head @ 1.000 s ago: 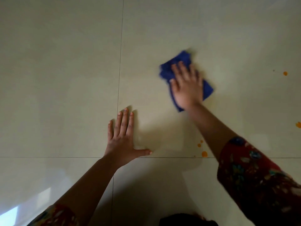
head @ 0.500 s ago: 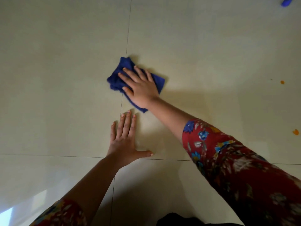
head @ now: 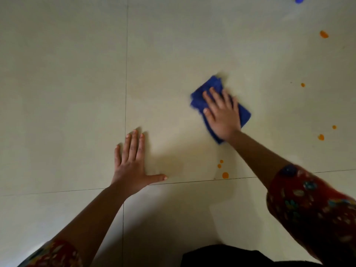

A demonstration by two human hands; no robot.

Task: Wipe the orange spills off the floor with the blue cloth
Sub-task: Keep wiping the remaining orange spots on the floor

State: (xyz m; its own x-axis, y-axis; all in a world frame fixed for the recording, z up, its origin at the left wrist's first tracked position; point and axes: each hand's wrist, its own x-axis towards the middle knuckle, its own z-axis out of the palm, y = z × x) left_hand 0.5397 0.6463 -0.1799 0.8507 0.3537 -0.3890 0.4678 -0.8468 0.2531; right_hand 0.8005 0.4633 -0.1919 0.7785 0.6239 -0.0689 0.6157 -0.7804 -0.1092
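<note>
Head view, right hand (head: 223, 114) flat on blue cloth (head: 243, 114) — fingers spread, left hand (head: 133, 164) splayed on floor (head: 63, 83), orange spills (head: 225, 175) nearby

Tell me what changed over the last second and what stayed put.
The right hand swept the blue cloth left to the tile seam, then back right, pressing it flat throughout. The left hand stayed planted on the floor. The orange drops near the right forearm remain unwiped.

Soft blue cloth (head: 243, 114), smooth semi-glossy tile floor (head: 67, 83) w/ thin grout lines
</note>
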